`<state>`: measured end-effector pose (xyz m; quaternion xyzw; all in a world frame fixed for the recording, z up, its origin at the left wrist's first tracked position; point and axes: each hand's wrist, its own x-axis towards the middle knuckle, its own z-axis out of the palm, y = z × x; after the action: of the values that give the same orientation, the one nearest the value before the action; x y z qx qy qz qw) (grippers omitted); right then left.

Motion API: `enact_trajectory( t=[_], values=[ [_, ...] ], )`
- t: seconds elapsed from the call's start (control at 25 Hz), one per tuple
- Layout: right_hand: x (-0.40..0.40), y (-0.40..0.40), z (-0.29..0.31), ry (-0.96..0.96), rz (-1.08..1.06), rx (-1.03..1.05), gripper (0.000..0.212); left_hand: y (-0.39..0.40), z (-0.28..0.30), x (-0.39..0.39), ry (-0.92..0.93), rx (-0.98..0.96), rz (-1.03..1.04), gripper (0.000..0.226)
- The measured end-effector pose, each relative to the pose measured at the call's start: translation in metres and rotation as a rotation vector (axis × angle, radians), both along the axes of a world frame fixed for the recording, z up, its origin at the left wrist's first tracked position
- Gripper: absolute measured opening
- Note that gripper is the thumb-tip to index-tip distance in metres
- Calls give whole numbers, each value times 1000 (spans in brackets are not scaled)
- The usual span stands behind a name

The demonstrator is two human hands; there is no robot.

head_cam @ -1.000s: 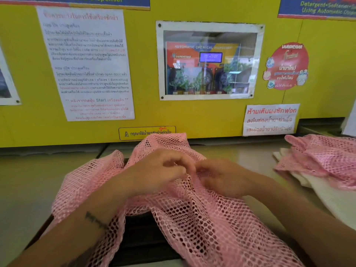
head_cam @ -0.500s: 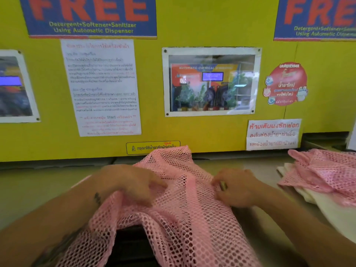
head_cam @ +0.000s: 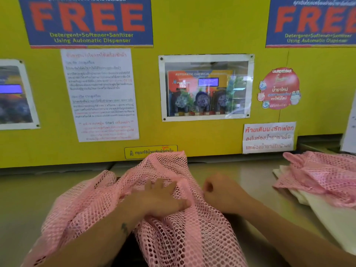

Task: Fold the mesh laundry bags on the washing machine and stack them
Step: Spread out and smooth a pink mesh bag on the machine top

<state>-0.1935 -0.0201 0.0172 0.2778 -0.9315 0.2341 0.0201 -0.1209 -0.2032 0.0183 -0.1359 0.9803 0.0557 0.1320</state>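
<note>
A pink mesh laundry bag [head_cam: 185, 237] lies crumpled and spread across the grey washing machine top [head_cam: 240, 176], reaching from the yellow wall to the near edge. My left hand [head_cam: 159, 199] rests on the middle of the bag with fingers pinching a fold of mesh. My right hand [head_cam: 221, 193] is closed into a fist at the bag's right edge, gripping the mesh there. At the right, a second pink mesh bag [head_cam: 323, 174] lies bunched on top of folded white bags [head_cam: 331, 214].
A yellow wall [head_cam: 192, 135] with posters, a notice sheet and a small window stands right behind the machine top. A dark recess [head_cam: 125, 251] shows under the bag near the front edge. Bare grey surface [head_cam: 28, 199] lies at the left.
My left hand has moved right, toward the bag's middle and closer to my right hand. The view has tilted upward, showing more of the wall. The bag's folds have shifted slightly.
</note>
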Motion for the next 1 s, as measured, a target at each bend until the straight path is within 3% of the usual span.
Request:
enact_trajectory(
  t=[0.08,0.16,0.24,0.32,0.4,0.44,0.52,0.6,0.68,0.8,0.92,1.0],
  values=[
    [-4,2,4,36,-100,-91,7,-4,4,3,-38,3,-39,99],
    [-13,11,11,24,-207,-163,12,-4,12,9,-25,-13,-107,91],
    [-19,19,15,-6,-265,-44,22,-2,17,14,89,73,-159,81],
    [-21,23,14,181,-304,119,31,-3,23,21,282,251,-159,70],
    [-14,15,11,449,-141,13,34,-13,33,31,433,253,-148,56],
    [-9,10,9,459,19,-54,38,-20,38,38,476,222,-130,49],
    [1,-1,4,190,303,41,53,-39,45,55,504,164,-73,37],
    [2,-7,1,-5,375,419,68,-59,44,74,495,109,-20,29],
    [-4,-4,13,-11,353,581,68,-76,36,93,482,46,31,31],
    [3,-14,37,99,340,511,78,-102,17,107,529,-6,57,38],
    [41,-58,33,162,511,425,80,-121,9,110,600,21,48,38],
    [66,-91,21,133,627,428,72,-132,10,112,541,119,31,42]
  ],
)
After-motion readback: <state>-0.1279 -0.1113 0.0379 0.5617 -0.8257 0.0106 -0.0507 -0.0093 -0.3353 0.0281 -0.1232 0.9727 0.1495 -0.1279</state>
